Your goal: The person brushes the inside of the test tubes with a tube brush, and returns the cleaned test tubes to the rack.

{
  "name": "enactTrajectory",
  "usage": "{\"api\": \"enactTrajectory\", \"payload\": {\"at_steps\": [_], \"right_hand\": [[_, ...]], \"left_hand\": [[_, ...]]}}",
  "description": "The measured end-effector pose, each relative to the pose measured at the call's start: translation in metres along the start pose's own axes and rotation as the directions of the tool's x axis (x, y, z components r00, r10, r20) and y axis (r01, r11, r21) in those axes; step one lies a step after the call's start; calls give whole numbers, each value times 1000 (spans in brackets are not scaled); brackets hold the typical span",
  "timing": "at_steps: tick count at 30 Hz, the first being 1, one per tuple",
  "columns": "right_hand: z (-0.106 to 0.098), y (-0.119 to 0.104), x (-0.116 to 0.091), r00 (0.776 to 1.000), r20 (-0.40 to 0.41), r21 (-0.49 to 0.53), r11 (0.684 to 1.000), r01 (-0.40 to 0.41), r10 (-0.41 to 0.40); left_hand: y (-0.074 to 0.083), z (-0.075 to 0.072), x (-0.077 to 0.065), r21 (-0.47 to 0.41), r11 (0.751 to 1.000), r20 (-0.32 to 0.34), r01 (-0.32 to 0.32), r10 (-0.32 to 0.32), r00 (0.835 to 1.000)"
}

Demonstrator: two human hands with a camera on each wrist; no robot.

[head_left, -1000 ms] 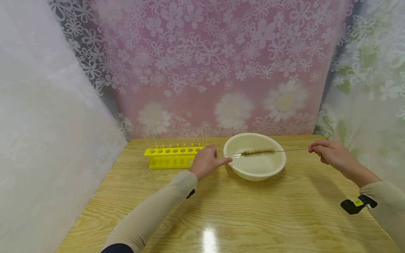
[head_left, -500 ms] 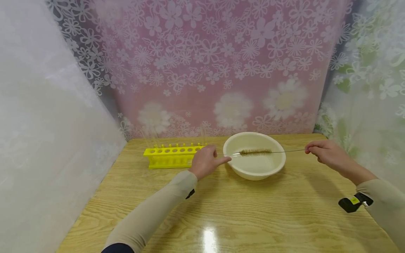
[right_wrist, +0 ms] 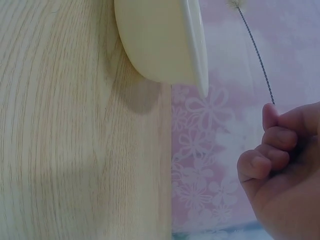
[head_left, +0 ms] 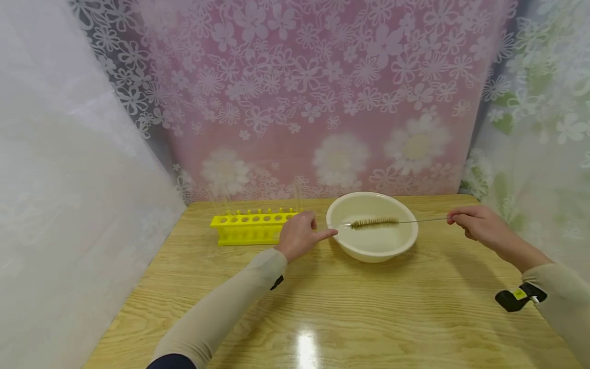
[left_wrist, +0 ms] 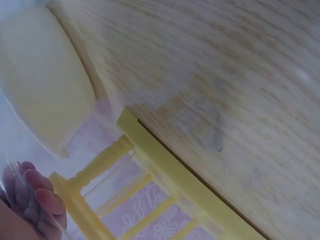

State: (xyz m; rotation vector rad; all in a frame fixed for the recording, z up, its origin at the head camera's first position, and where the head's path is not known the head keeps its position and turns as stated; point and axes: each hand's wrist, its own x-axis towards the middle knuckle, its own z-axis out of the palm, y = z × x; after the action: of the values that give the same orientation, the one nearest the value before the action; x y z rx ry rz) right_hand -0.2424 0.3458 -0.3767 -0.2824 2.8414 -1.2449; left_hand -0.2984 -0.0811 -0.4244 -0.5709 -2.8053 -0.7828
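My left hand [head_left: 301, 236] grips a clear glass test tube [head_left: 343, 226], whose mouth end reaches over the left rim of a cream basin [head_left: 375, 254]. In the left wrist view the tube's glass shows against the curled fingers [left_wrist: 47, 200]. My right hand [head_left: 484, 228] pinches the thin twisted wire end of a test tube brush [head_left: 375, 222] between thumb and forefinger. The brown bristles hang over the basin, their left tip at the tube's mouth. How much of the brush is inside the glass cannot be made out.
A yellow test tube rack [head_left: 251, 221] stands left of the basin, partly behind my left hand. Faint clear tubes rise from its two ends. All of it rests on a wooden table [head_left: 369, 318], with a pink flowered curtain [head_left: 295, 102] behind.
My right hand has shifted the brush slightly left toward the tube, then slightly back right. The left hand and its tube have stayed nearly still.
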Motion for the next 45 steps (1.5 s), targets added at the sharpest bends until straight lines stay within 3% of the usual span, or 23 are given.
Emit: {"api": "enactTrajectory", "payload": {"at_steps": [8, 13, 20, 25, 30, 40, 45], "right_hand": [[2, -5, 0, 1000, 18, -2, 1000, -9, 9], [14, -17, 7, 999, 48, -2, 1000, -9, 9], [30, -32, 18, 996, 81, 15, 1000, -25, 23], [45, -42, 26, 995, 96, 31, 999, 10, -13], [56, -52, 31, 995, 94, 55, 998, 29, -34], [97, -74, 40, 986, 141, 90, 993, 77, -89], [107, -81, 42, 984, 137, 116, 989, 97, -113]], "left_hand": [[4, 5, 2, -2, 1000, 11, -16, 16, 1000], [12, 10, 5, -3, 999, 2, -55, 55, 999], [16, 13, 4, 32, 998, -25, -56, 57, 998], [16, 14, 3, 34, 996, -35, -78, 79, 996], [17, 15, 2, 42, 998, -37, -53, 55, 998], [34, 14, 1, 60, 996, -9, -59, 60, 998], [36, 17, 1, 72, 996, -20, -61, 63, 998]]}}
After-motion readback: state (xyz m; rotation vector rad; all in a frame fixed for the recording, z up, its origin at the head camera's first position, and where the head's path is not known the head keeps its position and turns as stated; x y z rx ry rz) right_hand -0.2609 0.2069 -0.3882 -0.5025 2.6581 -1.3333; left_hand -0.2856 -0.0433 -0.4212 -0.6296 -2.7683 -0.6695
